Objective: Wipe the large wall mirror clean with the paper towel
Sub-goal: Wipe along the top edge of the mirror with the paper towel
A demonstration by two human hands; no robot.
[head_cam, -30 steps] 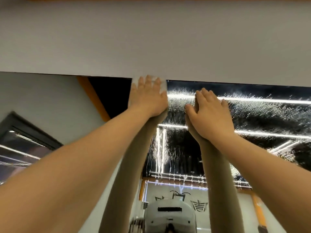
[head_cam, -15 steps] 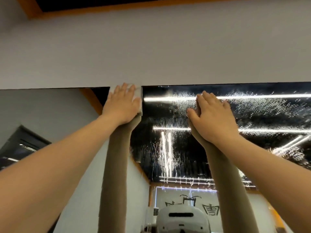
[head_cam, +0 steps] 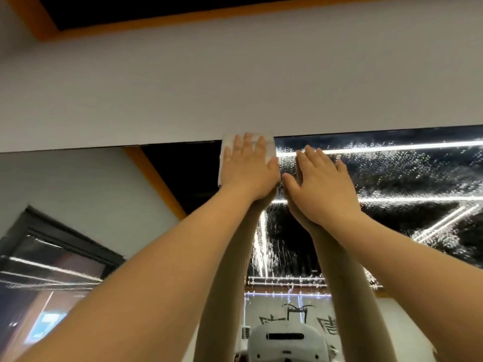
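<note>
Top-edge pass: flat left hand (head_cam: 248, 168) presses white folded paper towel (head_cam: 269, 147) to droplet-covered wall mirror (head_cam: 392, 173); open-fingered right hand (head_cam: 321, 186) braces beside. Next, probably sweep rightward through droplets.

The large frameless wall mirror (head_cam: 392, 184) carries everything here, its top edge meeting a plain white wall band (head_cam: 235, 82). A folded white paper towel (head_cam: 269, 147) lies flat against the glass right at that top edge. Fine water droplets (head_cam: 407, 176) and thin downward streaks cover the glass to the right of the towel; the glass to its left looks clear and dry.
</note>
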